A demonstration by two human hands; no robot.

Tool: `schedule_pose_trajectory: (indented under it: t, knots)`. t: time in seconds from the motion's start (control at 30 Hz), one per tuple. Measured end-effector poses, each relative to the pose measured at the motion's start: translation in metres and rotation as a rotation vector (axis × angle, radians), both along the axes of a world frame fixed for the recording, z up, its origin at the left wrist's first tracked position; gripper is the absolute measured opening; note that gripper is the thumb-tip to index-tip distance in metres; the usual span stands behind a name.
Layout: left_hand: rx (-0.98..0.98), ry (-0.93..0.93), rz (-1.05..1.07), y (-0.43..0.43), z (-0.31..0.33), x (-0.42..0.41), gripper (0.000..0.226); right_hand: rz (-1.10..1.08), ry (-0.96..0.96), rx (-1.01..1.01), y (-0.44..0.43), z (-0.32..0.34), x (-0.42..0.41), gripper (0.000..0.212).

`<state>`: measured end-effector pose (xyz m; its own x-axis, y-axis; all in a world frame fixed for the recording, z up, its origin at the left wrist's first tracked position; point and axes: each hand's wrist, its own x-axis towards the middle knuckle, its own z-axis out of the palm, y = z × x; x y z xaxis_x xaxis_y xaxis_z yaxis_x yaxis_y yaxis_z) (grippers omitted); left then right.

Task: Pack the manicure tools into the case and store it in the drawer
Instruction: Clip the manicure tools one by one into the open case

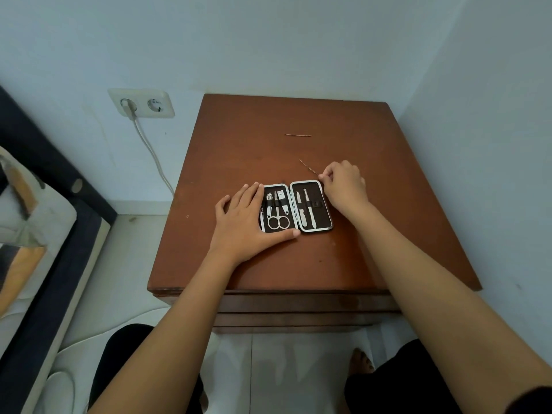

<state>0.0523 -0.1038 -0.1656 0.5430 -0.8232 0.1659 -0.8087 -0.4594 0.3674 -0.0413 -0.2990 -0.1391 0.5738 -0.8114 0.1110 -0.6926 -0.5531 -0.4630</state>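
Head view: the case (pixel 297 207) lies open and flat near the middle of the worktop (pixel 388 234). Its left half holds scissors (pixel 278 218) and clippers under a strap; its right half holds two slim tools, with one strap loop apparently empty. The left hand (pixel 248 224) lies flat with fingers spread, released, pinning the case's left edge, the thumb along its near rim. The right hand (pixel 343 183) sits at the case's far right corner, its fingertips (pixel 324 178) pinching the end of a thin pick (pixel 307 167) that slants away over the wood. A second thin pin (pixel 298 135) lies well apart, farther back.

The risks, as I judge them: the pick is so slender that a fingertip pinch may slip and let it skid or roll off the worktop. Threading it under the strap could dislodge the neighbouring tools. The far pin is easy to overlook before closing. A pick seated crooked may keep the case from shutting. The drawer is not visibly open.
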Motion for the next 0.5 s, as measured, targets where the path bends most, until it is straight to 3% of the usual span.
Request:
schedule_pose_trajectory:
  t: [0.17,0.5]
  knots:
    - [0.018,0.018,0.007,-0.004,-0.010,0.010,0.119,0.054,-0.315,0.113,0.016,-0.017,-0.018,0.008]
    - [0.068,0.036,0.051,-0.010,-0.034,0.056,0.118,0.216,-0.280,-0.056,0.048,-0.048,-0.023,0.016]
